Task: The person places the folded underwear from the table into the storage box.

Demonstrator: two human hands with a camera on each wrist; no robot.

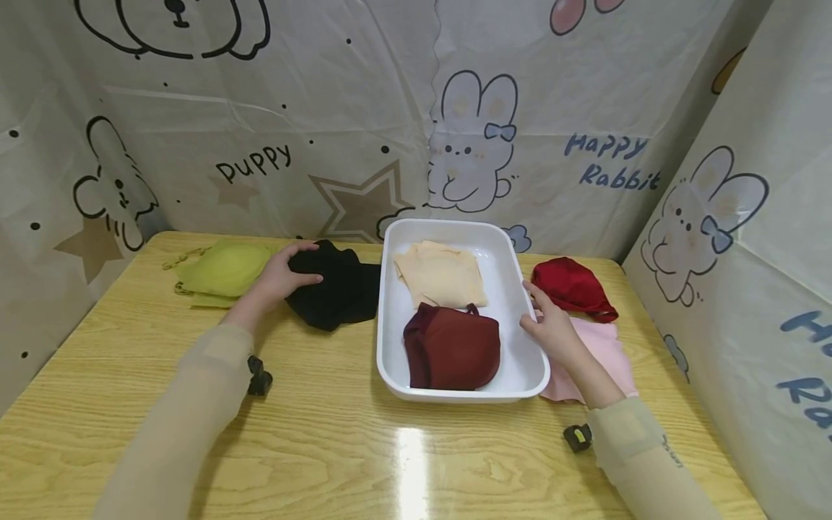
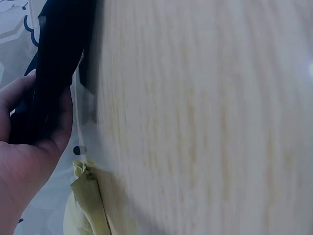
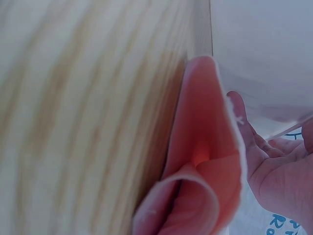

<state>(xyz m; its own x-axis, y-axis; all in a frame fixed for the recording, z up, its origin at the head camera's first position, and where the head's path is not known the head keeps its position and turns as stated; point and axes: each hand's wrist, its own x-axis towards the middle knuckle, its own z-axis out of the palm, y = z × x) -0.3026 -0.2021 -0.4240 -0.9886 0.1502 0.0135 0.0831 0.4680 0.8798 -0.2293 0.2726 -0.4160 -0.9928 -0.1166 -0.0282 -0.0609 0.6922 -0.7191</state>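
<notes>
My left hand (image 1: pixel 278 278) grips a piece of black fabric (image 1: pixel 338 285) with a wavy edge at the left of a white plastic tray (image 1: pixel 536 372). In the left wrist view, thumb and fingers close around the black fabric (image 2: pixel 61 44). My right hand (image 1: pixel 552 325) holds the tray by its right rim, the fingers along the outer wall in the right wrist view. Inside the tray, a folded beige cloth garment (image 1: pixel 442 278) lies at the back. A dark maroon bra (image 1: pixel 455 350), folded cup outward, lies in front of it.
A yellow-green bra (image 1: pixel 224 269) lies at the table's back left. Right of the tray are a red bra (image 1: pixel 568 285) and, partly under my right arm, a pink cloth garment (image 1: pixel 607 354). Small black objects (image 1: pixel 260 377) sit near both wrists. A printed curtain (image 1: pixel 364 108) encloses the wooden table.
</notes>
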